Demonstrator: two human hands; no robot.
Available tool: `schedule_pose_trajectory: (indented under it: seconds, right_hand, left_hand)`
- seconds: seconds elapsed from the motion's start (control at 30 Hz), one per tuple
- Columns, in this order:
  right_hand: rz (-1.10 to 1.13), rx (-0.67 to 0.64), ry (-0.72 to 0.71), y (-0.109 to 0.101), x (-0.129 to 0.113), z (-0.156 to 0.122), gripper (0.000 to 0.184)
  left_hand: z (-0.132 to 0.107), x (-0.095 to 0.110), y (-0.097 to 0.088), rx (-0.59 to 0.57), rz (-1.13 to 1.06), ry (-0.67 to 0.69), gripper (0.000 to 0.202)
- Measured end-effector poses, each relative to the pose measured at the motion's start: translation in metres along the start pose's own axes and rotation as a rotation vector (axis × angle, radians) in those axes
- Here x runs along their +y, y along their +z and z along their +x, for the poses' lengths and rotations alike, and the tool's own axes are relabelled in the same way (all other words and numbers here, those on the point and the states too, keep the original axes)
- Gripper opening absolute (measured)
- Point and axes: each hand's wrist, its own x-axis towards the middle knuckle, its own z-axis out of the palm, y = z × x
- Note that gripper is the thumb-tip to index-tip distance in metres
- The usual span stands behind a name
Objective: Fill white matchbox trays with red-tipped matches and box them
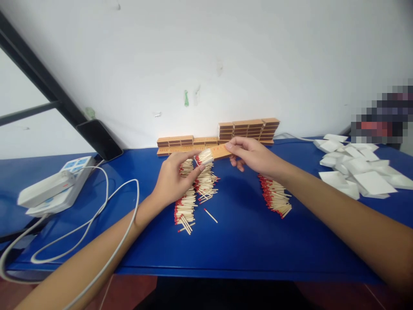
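Observation:
My left hand (176,176) is closed on a white inner tray full of red-tipped matches (204,157), held above the blue table (238,241). My right hand (250,154) pinches an orange matchbox sleeve (222,151), which meets the tray's end. Below my hands lie rows of loose red-tipped matches: two rows under the left hand (190,193) and one row by my right wrist (274,196). A single match (210,215) lies apart.
Stacked orange matchboxes (248,129) line the wall at the back. Several white empty trays (355,170) are piled at the right. A white power strip (54,189) with cables (106,202) and a dark phone (100,138) sit at the left.

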Motion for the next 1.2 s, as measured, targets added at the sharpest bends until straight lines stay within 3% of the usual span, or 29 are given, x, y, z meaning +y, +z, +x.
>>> schedule_pose_trajectory:
  seconds: [0.2, 0.43, 1.0, 1.2]
  right_hand:
    - [-0.008, -0.009, 0.001, 0.000, 0.001, 0.000, 0.030]
    - [-0.064, 0.005, -0.029, 0.000, 0.001, -0.001, 0.032]
    - [-0.001, 0.024, -0.016, 0.006, -0.005, -0.005, 0.035]
    - [-0.022, -0.040, -0.063, 0.012, -0.001, -0.007, 0.037]
  left_hand:
    - [0.000, 0.001, 0.000, -0.011, -0.074, -0.028, 0.031]
    - [0.000, 0.004, 0.001, -0.031, -0.028, 0.087, 0.034]
    - [-0.001, -0.004, -0.004, -0.060, 0.040, 0.210, 0.036]
    - [-0.002, 0.000, -0.002, -0.073, 0.008, 0.162, 0.062]
